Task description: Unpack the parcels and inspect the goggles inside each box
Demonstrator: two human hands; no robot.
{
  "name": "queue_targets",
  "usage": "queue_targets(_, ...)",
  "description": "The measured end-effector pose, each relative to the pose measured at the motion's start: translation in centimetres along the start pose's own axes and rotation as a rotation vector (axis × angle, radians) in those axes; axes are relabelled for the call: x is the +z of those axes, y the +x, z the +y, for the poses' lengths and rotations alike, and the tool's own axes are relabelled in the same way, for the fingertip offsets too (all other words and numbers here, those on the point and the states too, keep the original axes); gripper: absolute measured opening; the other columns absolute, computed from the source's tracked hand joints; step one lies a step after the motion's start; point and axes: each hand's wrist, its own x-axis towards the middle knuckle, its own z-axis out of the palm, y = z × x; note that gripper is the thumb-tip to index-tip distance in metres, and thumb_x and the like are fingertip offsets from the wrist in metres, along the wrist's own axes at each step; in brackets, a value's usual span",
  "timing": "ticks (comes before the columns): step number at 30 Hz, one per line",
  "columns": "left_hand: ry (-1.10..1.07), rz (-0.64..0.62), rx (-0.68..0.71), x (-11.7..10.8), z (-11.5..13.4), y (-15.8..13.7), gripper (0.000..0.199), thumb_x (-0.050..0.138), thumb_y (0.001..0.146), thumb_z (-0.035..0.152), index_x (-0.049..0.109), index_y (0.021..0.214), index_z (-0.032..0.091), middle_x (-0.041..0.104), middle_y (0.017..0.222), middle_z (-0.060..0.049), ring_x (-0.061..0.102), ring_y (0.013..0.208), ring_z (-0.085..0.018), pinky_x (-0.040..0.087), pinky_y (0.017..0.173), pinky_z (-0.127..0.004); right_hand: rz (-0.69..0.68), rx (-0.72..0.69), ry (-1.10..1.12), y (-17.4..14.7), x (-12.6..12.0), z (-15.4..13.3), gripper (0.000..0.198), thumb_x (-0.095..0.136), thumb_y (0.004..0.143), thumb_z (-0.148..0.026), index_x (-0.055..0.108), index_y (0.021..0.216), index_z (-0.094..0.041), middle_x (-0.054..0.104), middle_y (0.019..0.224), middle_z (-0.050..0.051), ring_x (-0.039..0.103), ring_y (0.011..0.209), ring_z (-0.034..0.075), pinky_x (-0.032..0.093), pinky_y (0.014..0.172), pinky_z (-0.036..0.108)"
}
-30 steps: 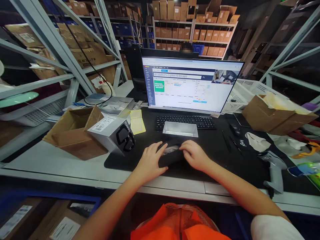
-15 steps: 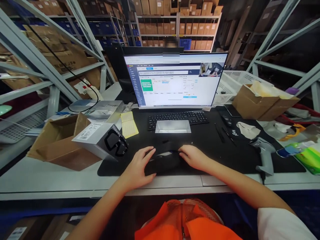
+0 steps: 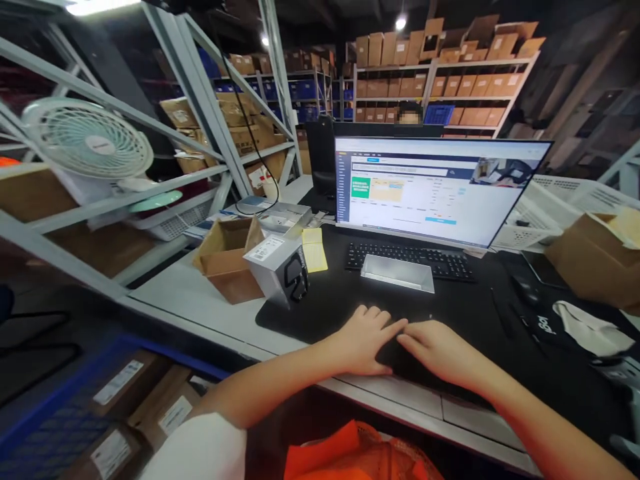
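Note:
My left hand [image 3: 365, 341] is over the front of the black mat [image 3: 320, 327], with fingers spread and thumb out. Close on its right is my right hand [image 3: 443, 353], fingers bent together, with index finger and thumb near the left index fingertip. Whatever lies between or under the hands is dark against the mat, and I cannot make it out. Beyond them, an open clear-and-white tray [image 3: 397, 273] rests against the keyboard [image 3: 453, 265]. To the left stands a silver-grey box [image 3: 275, 270] with a black goggle-like picture, beside a yellow note pad [image 3: 314, 250].
An open cardboard box [image 3: 233, 263] is left of the silver box. The monitor [image 3: 425, 200] stands behind the keyboard. At right are a mouse [image 3: 525, 289], a pale cloth [image 3: 593, 328] and another carton [image 3: 595, 260]. A fan [image 3: 90, 140] is at far left.
The view has swung left, so the fan shows and the desk things sit further right. My hands have come together. The dark blurred thing between them no longer shows clearly.

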Motion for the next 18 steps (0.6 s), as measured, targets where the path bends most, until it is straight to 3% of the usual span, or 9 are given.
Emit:
queue_targets(2,-0.015,-0.015,-0.032,0.3,0.3,0.7,0.063,0.067,0.085,0.065,0.065,0.126,0.017,0.063,0.121,-0.016,0.054,0.107,-0.033,0.040,0.089,-0.047,0.006,-0.130,-0.219,1.8,0.2,-2.8,0.028,0.055,0.092,-0.018,0.059,0.064,-0.020,0.067,0.071,0.009,0.060,0.065,0.022,0.039,0.063,0.035)
queue_targets(4,-0.066,0.002,-0.085,0.4,0.1,0.9,0.044,0.057,0.095,0.054,0.069,0.115,0.016,0.066,0.114,-0.014,0.056,0.103,-0.030,0.040,0.087,-0.046,0.057,-0.173,-0.246,2.7,0.7,-3.8,0.028,0.053,0.094,-0.017,0.059,0.067,-0.019,0.067,0.074,0.010,0.062,0.068,0.024,0.043,0.066,0.037)
queue_targets(8,-0.276,0.204,-0.133,0.5,-0.4,0.3,0.040,0.040,0.107,0.043,0.071,0.114,0.019,0.070,0.118,-0.008,0.062,0.106,-0.024,0.040,0.093,-0.045,0.313,-0.138,-0.002,1.1,1.4,-0.3,0.027,0.049,0.102,-0.043,0.065,0.095,-0.022,0.071,0.100,0.010,0.067,0.093,0.026,0.053,0.082,0.040)
queue_targets(12,-0.416,0.385,-0.095,0.9,-0.3,0.3,0.031,0.049,0.105,0.032,0.075,0.098,0.018,0.072,0.119,-0.008,0.065,0.112,-0.021,0.043,0.102,-0.041,0.300,-0.103,0.005,-0.5,3.2,3.1,0.030,0.062,0.095,-0.045,0.064,0.116,-0.023,0.065,0.132,0.011,0.066,0.118,0.029,0.056,0.097,0.046)
queue_targets(15,-0.403,0.471,-0.036,1.0,-0.3,0.2,0.030,0.051,0.102,0.031,0.073,0.088,0.016,0.073,0.115,-0.011,0.062,0.121,-0.023,0.038,0.115,-0.044,0.333,-0.121,-0.029,-0.9,4.6,3.2,0.024,0.056,0.100,-0.043,0.066,0.110,-0.024,0.065,0.133,0.011,0.066,0.117,0.030,0.057,0.096,0.048)
queue_targets(18,-0.401,0.639,-0.037,0.6,-0.8,-1.0,0.030,0.050,0.101,0.032,0.070,0.083,0.019,0.073,0.113,-0.010,0.060,0.127,-0.027,0.020,0.125,-0.057,0.418,-0.164,-0.018,-1.8,4.1,3.2,0.024,0.052,0.102,-0.042,0.066,0.097,-0.023,0.069,0.122,0.011,0.070,0.107,0.029,0.061,0.085,0.044)
